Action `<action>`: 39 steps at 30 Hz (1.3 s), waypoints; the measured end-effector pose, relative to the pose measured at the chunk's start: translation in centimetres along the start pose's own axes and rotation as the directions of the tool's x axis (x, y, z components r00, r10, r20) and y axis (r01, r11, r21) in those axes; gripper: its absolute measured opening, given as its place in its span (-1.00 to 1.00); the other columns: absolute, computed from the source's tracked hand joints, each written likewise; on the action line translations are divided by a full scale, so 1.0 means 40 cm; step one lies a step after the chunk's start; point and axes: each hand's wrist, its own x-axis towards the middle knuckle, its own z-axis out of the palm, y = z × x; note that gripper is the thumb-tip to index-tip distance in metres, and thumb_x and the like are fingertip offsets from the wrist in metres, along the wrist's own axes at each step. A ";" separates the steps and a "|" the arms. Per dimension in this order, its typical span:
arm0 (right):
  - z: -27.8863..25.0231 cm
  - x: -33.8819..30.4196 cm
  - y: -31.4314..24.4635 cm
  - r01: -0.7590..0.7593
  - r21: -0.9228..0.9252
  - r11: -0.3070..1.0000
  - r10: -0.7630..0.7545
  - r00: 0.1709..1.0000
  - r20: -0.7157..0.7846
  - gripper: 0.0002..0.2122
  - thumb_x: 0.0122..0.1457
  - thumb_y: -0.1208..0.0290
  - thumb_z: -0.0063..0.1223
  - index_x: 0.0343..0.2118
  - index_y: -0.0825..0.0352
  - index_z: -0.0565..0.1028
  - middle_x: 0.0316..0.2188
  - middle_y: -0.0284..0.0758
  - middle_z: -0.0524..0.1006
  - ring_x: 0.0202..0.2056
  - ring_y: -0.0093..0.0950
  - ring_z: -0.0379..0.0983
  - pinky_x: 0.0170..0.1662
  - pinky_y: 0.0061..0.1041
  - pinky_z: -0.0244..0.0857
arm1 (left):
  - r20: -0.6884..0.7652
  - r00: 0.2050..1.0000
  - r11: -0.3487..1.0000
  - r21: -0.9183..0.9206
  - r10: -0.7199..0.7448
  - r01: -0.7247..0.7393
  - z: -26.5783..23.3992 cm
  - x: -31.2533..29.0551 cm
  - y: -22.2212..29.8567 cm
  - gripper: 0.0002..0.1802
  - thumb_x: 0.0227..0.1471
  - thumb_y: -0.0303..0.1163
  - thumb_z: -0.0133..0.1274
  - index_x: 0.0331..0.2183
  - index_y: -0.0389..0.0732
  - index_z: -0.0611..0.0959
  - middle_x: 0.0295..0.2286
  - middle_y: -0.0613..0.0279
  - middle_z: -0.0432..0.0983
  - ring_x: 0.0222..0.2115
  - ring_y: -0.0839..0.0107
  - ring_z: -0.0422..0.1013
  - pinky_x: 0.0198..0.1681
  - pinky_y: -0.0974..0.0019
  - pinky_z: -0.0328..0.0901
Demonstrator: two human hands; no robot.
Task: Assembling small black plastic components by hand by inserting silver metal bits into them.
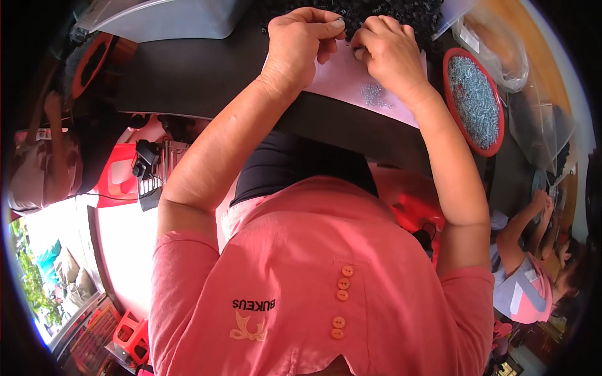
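My left hand [295,50] is raised over the far part of a pale sheet [335,78], its thumb and forefinger pinched together. Whatever lies between those fingertips is too small to make out. Close by on the right, my right hand [395,59] is closed too, fingers curled in and thumb against them; their grip is hidden. A gap separates the two hands. Just behind them spreads a heap of small black parts [389,9]. A little cluster of small silvery metal pieces [374,96] lies on the sheet, near my right wrist.
To the right stands a red oval basin [501,125] full of small metal pieces, beside a clear plastic bag [511,56]. A grey bin [169,25] occupies the far left of the dark table [188,81]. Other people [523,269] sit at the right; another person's arm [55,119] shows at left.
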 end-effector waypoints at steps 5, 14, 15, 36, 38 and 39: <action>-0.034 0.008 -0.026 -0.244 0.335 0.910 0.248 0.968 0.032 -0.92 -0.05 0.51 0.17 -0.44 0.29 0.54 -0.47 -0.37 0.55 -0.44 -0.33 0.51 -0.40 -0.40 0.32 | 0.035 0.999 0.998 0.056 -0.016 0.014 0.000 -0.002 -0.001 -0.87 0.07 -0.53 0.13 -0.31 -0.40 0.61 -0.49 0.14 0.57 -0.58 0.52 0.40 -0.57 0.49 0.24; -0.095 0.038 -0.015 -0.516 0.802 0.299 0.504 0.800 0.326 -0.83 0.15 0.61 0.05 -0.21 0.40 0.59 -0.34 -0.44 0.58 -0.30 -0.70 0.44 -0.20 -0.69 0.31 | 0.116 0.993 0.989 0.139 0.035 -0.051 0.016 -0.010 0.000 -0.83 0.08 -0.54 0.12 -0.25 -0.42 0.61 -0.47 0.16 0.57 -0.56 0.52 0.42 -0.54 0.48 0.27; -0.087 0.032 -0.007 -0.503 0.826 0.254 0.502 0.799 0.332 -0.82 0.15 0.60 0.05 -0.19 0.40 0.59 -0.33 -0.43 0.58 -0.28 -0.70 0.44 -0.18 -0.69 0.30 | 0.117 0.993 0.989 0.141 0.033 -0.050 0.016 -0.009 -0.001 -0.83 0.08 -0.54 0.12 -0.25 -0.42 0.61 -0.47 0.16 0.57 -0.56 0.52 0.42 -0.54 0.48 0.27; -0.133 0.057 -0.064 -0.606 0.739 0.294 0.564 0.734 0.377 -0.89 0.07 0.63 0.06 -0.32 0.41 0.54 -0.41 -0.39 0.56 -0.35 -0.61 0.46 -0.26 -0.60 0.35 | 0.115 0.989 0.970 0.211 0.096 -0.119 0.017 -0.021 -0.001 -0.87 0.06 -0.58 0.12 -0.30 -0.42 0.64 -0.54 0.21 0.54 -0.61 0.55 0.38 -0.56 0.50 0.25; -0.122 0.048 -0.059 -0.611 0.735 0.294 0.577 0.727 0.373 -0.89 0.07 0.63 0.06 -0.32 0.42 0.54 -0.41 -0.39 0.56 -0.34 -0.60 0.46 -0.25 -0.60 0.36 | 0.116 0.988 0.974 0.193 0.100 -0.121 0.017 -0.017 -0.002 -0.87 0.06 -0.58 0.12 -0.29 -0.42 0.64 -0.53 0.21 0.54 -0.61 0.54 0.39 -0.57 0.49 0.25; -0.102 0.031 -0.046 -0.571 0.763 0.301 0.551 0.758 0.350 -0.85 0.11 0.62 0.04 -0.25 0.41 0.56 -0.38 -0.41 0.57 -0.31 -0.66 0.46 -0.20 -0.64 0.33 | 0.115 0.988 0.974 0.192 0.100 -0.121 0.015 -0.015 -0.004 -0.87 0.06 -0.58 0.12 -0.29 -0.42 0.64 -0.53 0.21 0.54 -0.61 0.54 0.39 -0.57 0.49 0.25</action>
